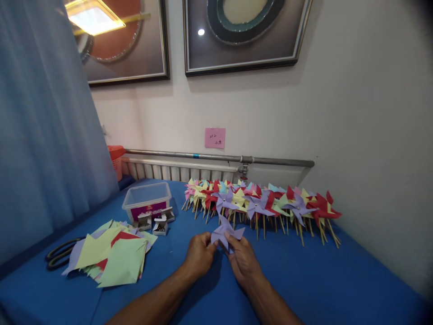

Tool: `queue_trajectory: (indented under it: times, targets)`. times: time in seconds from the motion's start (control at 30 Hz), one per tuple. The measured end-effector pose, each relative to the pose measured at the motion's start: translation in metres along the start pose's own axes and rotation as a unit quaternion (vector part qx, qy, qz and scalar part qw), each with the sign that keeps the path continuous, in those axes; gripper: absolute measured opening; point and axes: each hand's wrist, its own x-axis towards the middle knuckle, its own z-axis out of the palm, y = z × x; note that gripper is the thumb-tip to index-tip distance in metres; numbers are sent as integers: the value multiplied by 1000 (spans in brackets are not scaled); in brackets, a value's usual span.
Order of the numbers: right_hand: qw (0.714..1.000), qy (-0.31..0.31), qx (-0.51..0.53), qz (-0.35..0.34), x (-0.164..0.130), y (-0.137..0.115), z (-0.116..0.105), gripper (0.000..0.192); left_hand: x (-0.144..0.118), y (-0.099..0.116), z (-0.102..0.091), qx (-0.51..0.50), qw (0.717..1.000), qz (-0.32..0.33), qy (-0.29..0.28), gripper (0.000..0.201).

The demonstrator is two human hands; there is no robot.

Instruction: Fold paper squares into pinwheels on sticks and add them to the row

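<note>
Between my two hands, above the blue tabletop, is a purple paper pinwheel (223, 232). My left hand (199, 253) pinches its left side with closed fingers. On the right, my right hand (244, 261) grips it, the thumb lying over the folded blades near the centre. Whether a stick is attached to this pinwheel cannot be seen. Just beyond it lie finished-looking pinwheels on wooden sticks (259, 205), in purple, red, yellow, green and other colours. To the left of my hands is a loose pile of coloured paper squares (125, 259).
Black-handled scissors (62, 253) lie partly under the paper pile. Behind it stand a clear plastic tub (147, 196) and small open boxes (160, 226), one with small metal pieces inside. A radiator (179, 171) and pipe run along the wall; a blue curtain (47, 113) hangs at left.
</note>
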Motion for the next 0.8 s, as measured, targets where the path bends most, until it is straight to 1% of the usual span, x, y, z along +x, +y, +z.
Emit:
queue_trajectory:
  times: [0.2, 0.37, 0.47, 0.57, 0.7, 0.8]
  targets:
    - [1000, -1, -4, -1, -1, -2, 2, 37, 0, -5, 2, 7, 1000, 28, 9, 23]
    - [1000, 6, -3, -11, 0, -1, 3, 35, 0, -5, 3, -16, 1000, 23, -2, 23]
    - [1000, 6, 0, -17, 1, 0, 3, 36, 0, -4, 5, -22, 999, 24, 4, 21]
    - [1000, 3, 1, -15, 2, 1, 2, 36, -2, -4, 7, -28, 999, 32, 17, 23]
    - [1000, 9, 2, -15, 4, 3, 1, 36, -3, -4, 9, -56, 998, 33, 11, 27]
    - [1000, 18, 2, -12, 6, 4, 0, 38, -3, -5, 10, -69, 997, 33, 20, 28]
